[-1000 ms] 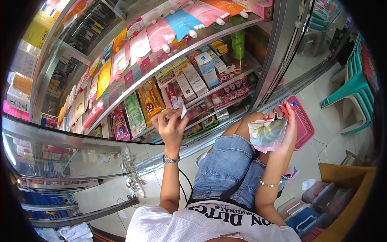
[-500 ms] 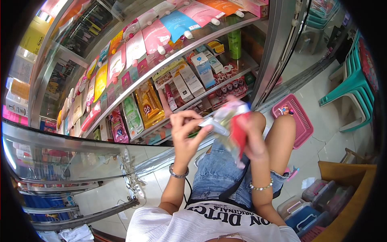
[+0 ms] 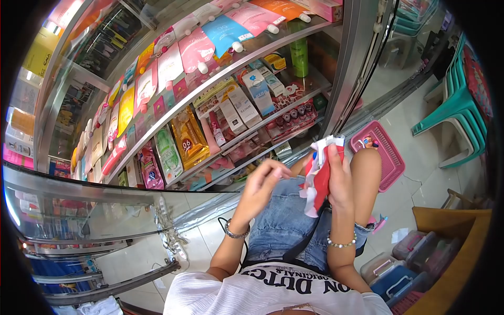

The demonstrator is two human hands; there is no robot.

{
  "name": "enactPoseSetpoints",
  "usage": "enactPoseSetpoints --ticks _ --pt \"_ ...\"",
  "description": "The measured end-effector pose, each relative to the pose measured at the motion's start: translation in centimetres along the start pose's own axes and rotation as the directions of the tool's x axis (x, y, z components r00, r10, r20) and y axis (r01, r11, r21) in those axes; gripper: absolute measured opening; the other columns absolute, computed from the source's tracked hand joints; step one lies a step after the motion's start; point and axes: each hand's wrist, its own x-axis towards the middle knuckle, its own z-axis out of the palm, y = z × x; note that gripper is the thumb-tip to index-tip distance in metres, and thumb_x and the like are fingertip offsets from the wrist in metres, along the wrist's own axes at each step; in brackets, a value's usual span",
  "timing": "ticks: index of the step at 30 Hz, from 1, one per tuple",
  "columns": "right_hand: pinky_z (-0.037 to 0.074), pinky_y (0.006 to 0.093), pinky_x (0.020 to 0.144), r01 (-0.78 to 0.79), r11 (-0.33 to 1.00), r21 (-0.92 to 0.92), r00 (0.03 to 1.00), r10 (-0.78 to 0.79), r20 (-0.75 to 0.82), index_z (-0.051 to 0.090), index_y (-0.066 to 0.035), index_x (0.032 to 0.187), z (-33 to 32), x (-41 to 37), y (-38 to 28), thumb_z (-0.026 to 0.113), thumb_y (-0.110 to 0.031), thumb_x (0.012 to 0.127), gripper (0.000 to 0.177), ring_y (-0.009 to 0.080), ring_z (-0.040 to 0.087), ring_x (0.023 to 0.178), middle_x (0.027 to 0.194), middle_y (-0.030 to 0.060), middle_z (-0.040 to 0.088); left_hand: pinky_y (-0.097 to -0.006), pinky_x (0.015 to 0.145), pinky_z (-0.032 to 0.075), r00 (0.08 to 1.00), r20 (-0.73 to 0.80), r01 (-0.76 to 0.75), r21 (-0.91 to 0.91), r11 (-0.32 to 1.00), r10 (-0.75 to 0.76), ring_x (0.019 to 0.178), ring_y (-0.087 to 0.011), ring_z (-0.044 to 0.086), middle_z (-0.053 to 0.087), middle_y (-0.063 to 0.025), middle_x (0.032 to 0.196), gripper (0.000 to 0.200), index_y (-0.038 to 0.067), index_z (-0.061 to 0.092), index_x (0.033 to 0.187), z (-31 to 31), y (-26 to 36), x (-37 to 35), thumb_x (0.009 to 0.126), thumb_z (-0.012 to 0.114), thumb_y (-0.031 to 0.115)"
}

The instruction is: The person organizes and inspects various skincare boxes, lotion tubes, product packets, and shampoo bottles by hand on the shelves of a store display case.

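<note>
My right hand (image 3: 340, 178) grips a bunch of red and white crumpled material (image 3: 318, 181) above my lap, with a bit of blue showing near its top. Just left of that bunch is my left hand (image 3: 262, 184), its fingers bent and drawn together. Whether something small is between those fingertips I cannot make out. Under both hands are my denim shorts (image 3: 278, 220) and bare knees.
A glass display shelf (image 3: 220, 79) with tubes and boxes stands in front. On the floor to the right is a pink basket (image 3: 395, 163) with small items. Stacked green stools (image 3: 451, 110) stand farther right, above plastic containers (image 3: 391, 278) beside a wooden edge (image 3: 451, 226).
The thin whitish piece held by my left hand no longer shows there. My left hand has moved right and slightly down. My right hand has shifted slightly right, and its bunch is now sharper.
</note>
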Motion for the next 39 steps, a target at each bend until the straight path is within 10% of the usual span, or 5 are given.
enactPoseSetpoints --ticks 12,20,27,31,39 --pt "0.043 0.0257 0.043 0.289 0.953 -0.096 0.924 -0.303 -0.233 0.053 -0.001 0.076 0.3 -1.0 -0.6 0.046 -0.029 0.093 0.034 0.0144 0.051 0.048 0.064 0.0065 0.053 -0.0273 0.080 0.045 0.971 0.239 -0.067 0.166 0.984 0.026 0.088 -0.0133 0.055 0.058 -0.0081 0.094 0.018 -0.003 0.052 0.103 4.3 0.7 0.1 0.089 0.053 0.008" --pt "0.037 0.0267 0.043 0.373 0.880 0.295 0.911 -0.407 0.063 0.039 -0.007 0.054 0.1 -0.9 -0.9 0.025 -0.041 0.095 0.055 0.0167 0.042 0.044 0.046 0.0060 0.039 -0.0263 0.073 0.049 0.968 0.250 -0.049 0.214 0.976 -0.006 0.080 -0.0122 0.059 0.061 -0.0088 0.090 0.019 -0.005 0.056 0.099 3.8 1.2 0.8 0.084 0.061 0.006" --pt "0.039 0.0254 0.068 0.334 0.881 0.334 0.940 -0.339 -0.047 0.047 -0.001 0.089 0.4 -0.7 0.2 0.048 -0.021 0.084 0.021 0.0149 0.050 0.070 0.070 0.0070 0.049 -0.0247 0.074 0.049 0.976 0.202 0.065 0.102 0.993 -0.085 0.084 -0.0102 0.058 0.060 -0.0077 0.095 0.023 -0.004 0.053 0.104 3.9 -0.1 0.4 0.082 0.059 -0.001" --pt "0.040 0.0252 0.074 0.417 0.904 -0.095 0.899 -0.425 -0.101 0.046 0.002 0.103 1.3 -1.0 0.1 0.055 -0.009 0.077 0.030 0.0137 0.049 0.077 0.090 0.0072 0.048 -0.0224 0.064 0.048 0.980 0.197 -0.051 0.128 0.990 0.025 0.074 -0.0091 0.058 0.059 -0.0061 0.088 0.026 -0.002 0.048 0.104 4.0 -0.4 0.4 0.082 0.060 0.001" --pt "0.042 0.0295 0.085 0.383 0.922 -0.057 0.911 -0.368 0.185 0.037 0.005 0.122 -0.3 -0.3 -0.1 0.056 0.001 0.073 0.052 0.0195 0.052 0.095 0.110 0.0133 0.049 -0.0219 0.066 0.048 0.950 0.296 0.114 -0.039 0.993 -0.098 0.080 -0.0088 0.057 0.055 -0.0079 0.100 0.028 -0.001 0.039 0.110 3.0 -0.9 1.0 0.087 0.055 0.002"
